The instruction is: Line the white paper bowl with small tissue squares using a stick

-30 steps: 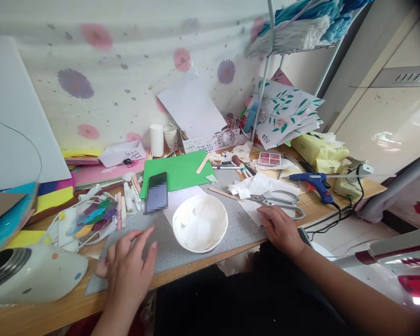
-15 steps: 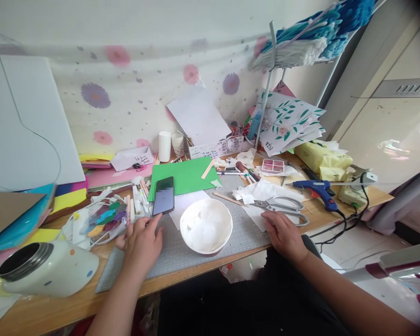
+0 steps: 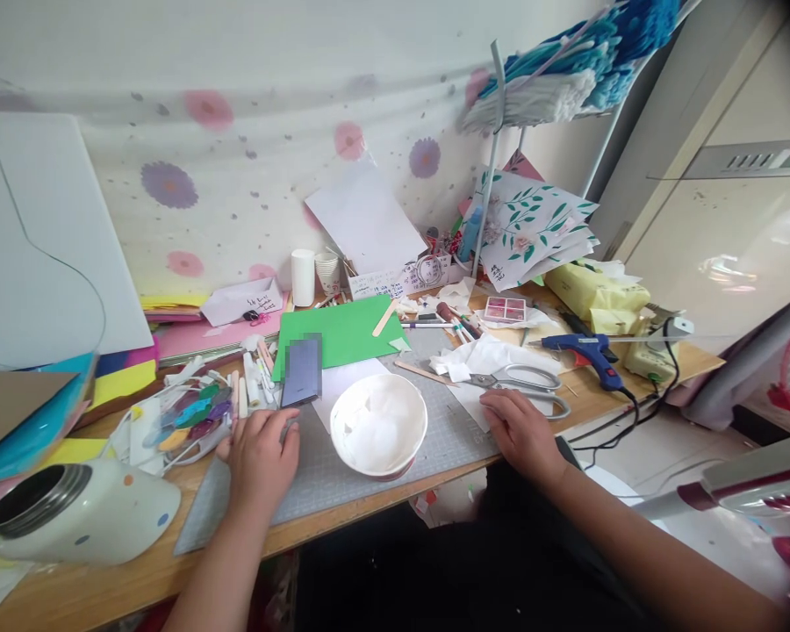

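My left hand (image 3: 263, 452) rests on the grey cutting mat (image 3: 309, 474), fingers loosely spread, with the index fingertip close to the lower edge of a phone (image 3: 301, 373). Whether it touches the phone I cannot tell. Over by the mat's right end lies my right hand (image 3: 520, 437), palm down, fingers extended and holding nothing. Scissors with grey handles (image 3: 530, 377) lie just beyond it. Between my hands stands a white paper bowl (image 3: 378, 426) with white material inside. Behind the bowl are white paper (image 3: 348, 379) and a green sheet (image 3: 342, 329), which the phone partly overlaps.
A blue glue gun (image 3: 585, 351) and its cable lie at the right, near a yellow tissue pack (image 3: 596, 294). A wide-mouthed bottle (image 3: 115, 509) lies on its side at the left, before a palette of coloured clay or paint (image 3: 194, 412). Paper cups (image 3: 327, 272) stand behind.
The view has turned slightly to the right, shifting everything a little leftward. My left index finger has drawn back slightly from the phone's edge. My right hand stays in place.
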### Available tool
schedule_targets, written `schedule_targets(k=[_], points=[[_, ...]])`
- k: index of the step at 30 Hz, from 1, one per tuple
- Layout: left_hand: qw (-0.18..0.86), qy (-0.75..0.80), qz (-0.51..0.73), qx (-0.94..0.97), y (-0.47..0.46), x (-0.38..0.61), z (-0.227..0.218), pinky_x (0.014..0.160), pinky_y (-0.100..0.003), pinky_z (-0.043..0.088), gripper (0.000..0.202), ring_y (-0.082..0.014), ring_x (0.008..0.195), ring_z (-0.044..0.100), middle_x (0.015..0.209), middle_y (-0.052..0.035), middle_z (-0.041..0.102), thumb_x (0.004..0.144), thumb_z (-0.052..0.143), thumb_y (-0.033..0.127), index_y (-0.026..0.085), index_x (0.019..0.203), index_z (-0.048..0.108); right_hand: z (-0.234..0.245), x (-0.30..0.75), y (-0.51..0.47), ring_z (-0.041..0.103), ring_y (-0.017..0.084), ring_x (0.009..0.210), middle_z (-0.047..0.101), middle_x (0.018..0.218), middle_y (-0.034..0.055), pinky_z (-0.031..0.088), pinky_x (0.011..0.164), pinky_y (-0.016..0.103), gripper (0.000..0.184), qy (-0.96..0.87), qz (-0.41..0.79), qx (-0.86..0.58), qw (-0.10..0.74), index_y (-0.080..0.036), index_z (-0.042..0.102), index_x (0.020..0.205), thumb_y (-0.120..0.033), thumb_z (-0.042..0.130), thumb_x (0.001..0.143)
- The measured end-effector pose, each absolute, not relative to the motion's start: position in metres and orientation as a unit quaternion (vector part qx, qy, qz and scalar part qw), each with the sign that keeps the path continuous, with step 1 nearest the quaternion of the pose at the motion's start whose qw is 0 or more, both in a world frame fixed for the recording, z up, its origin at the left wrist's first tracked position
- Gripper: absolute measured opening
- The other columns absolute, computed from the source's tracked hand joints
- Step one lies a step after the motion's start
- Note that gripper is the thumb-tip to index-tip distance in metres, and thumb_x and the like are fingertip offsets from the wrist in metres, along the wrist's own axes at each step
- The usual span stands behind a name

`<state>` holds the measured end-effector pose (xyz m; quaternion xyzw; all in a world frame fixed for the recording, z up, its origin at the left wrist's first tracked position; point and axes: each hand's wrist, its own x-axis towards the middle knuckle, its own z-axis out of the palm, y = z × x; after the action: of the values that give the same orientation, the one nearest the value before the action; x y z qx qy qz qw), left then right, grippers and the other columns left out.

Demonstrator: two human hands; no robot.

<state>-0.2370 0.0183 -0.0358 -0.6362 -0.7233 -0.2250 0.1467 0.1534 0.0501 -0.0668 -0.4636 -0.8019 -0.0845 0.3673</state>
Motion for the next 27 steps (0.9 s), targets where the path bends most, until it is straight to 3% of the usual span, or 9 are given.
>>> schedule_targets(k=[5,7,9,13,17,27], points=[[0.179,-0.684,-0.283,-0.648,0.018,-0.238,-0.039,0.086,-0.046,0.033,0.029,-0.0288,0.092,0.064,0.09,-0.0085,0.073,0.094,0.048,0.026,0.021,0.093,0.076,-0.036,0.12,0.071,0.068,0.025,0.105,0.075,0.112,0.0099,0.058,0.093,0.041,0.017,-0.851,-0.033,-0.475,0.221,-0.018,0.071,0.101,-0.017,0.054,0.1],[0.192,-0.671,-0.301,-0.65,0.017,-0.238,-0.038,0.087,-0.045,0.034,0.029,-0.0287,0.091,0.065,0.088,-0.0082,0.072,0.095,0.047,0.026,0.021,0.093,0.076,-0.026,0.102,0.085,0.069,0.023,0.105,0.071,0.119,0.008,0.058,0.092,0.045,0.016,-0.857,-0.014,-0.491,0.154,-0.018,0.068,0.112,-0.026,0.062,0.1],[0.203,-0.657,-0.315,-0.654,0.017,-0.238,-0.037,0.086,-0.044,0.036,0.029,-0.0285,0.09,0.066,0.086,-0.0078,0.072,0.095,0.048,0.027,0.021,0.092,0.075,-0.019,0.087,0.099,0.069,0.024,0.105,0.067,0.127,0.0102,0.06,0.089,0.045,0.029,-0.855,0.006,-0.508,0.099,-0.018,0.064,0.124,-0.031,0.064,0.098],[0.215,-0.632,-0.335,-0.665,0.016,-0.238,-0.036,0.085,-0.043,0.039,0.028,-0.0278,0.087,0.066,0.085,-0.0071,0.072,0.096,0.048,0.028,0.02,0.091,0.074,-0.016,0.067,0.115,0.068,0.025,0.108,0.065,0.129,0.0113,0.059,0.09,0.045,0.032,-0.839,0.044,-0.541,0.041,-0.017,0.062,0.126,-0.031,0.065,0.098],[0.221,-0.617,-0.344,-0.672,0.017,-0.238,-0.036,0.086,-0.043,0.041,0.026,-0.0274,0.088,0.066,0.086,-0.007,0.073,0.097,0.048,0.028,0.021,0.092,0.073,-0.01,0.065,0.118,0.068,0.025,0.107,0.065,0.13,0.0105,0.059,0.09,0.046,0.032,-0.811,0.094,-0.577,0.038,-0.018,0.062,0.127,-0.032,0.065,0.098],[0.223,-0.608,-0.359,-0.672,0.021,-0.241,-0.037,0.086,-0.043,0.043,0.024,-0.0282,0.089,0.067,0.09,-0.0084,0.073,0.097,0.049,0.029,0.021,0.093,0.072,0.011,0.117,0.157,0.068,0.025,0.107,0.065,0.13,0.0096,0.06,0.089,0.046,0.032,-0.732,0.188,-0.64,0.136,-0.019,0.062,0.127,-0.032,0.064,0.098]])
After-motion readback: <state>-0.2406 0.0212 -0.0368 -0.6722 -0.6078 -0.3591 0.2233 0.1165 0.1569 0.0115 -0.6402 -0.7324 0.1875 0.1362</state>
